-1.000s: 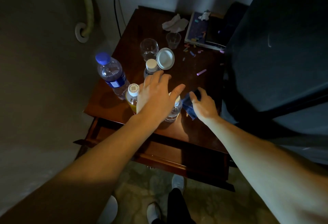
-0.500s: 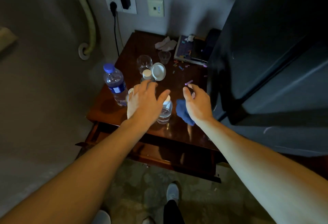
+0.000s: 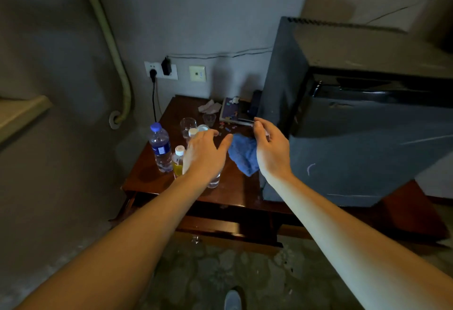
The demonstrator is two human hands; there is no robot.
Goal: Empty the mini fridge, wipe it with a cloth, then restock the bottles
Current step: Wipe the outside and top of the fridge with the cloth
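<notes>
**Blue cloth pinched in the right hand beside the fridge**

The cloth (image 3: 244,154) is blue, soft and nubbly like terry. It hangs in a crumpled, tapering fold above the table's (image 3: 147,179) right part, between the two hands. The right hand (image 3: 270,149) holds it at the upper edge, its fingers (image 3: 257,125) curled in and pinching the fabric against the thumb. The left hand (image 3: 204,155) is palm down just left of the cloth, fingers spread and relaxed, holding nothing.

Under that hand shows the ribbed base of a clear bottle (image 3: 213,182), standing on the table. Just left stands a small yellow bottle (image 3: 178,161) with a white cap, and beside it a taller blue-capped bottle (image 3: 160,149) of clear plastic. Its blue label has a white patch; the writing is too small to read. A white-capped bottle (image 3: 193,133) peeks out behind the left fingers.

The fridge (image 3: 355,123) is a black box just right of the right hand, matte and scuffed, with a glossy strip under its top edge.

The table is dark, polished wood. Further back on it are a round glass (image 3: 188,124), a small plastic cup (image 3: 209,119), a white lid (image 3: 203,127), a crumpled tissue (image 3: 209,106), a book (image 3: 231,112) and scattered coloured bits. On the grey wall are two sockets (image 3: 160,70) with plugs in them, and a pale pipe (image 3: 107,39).
</notes>
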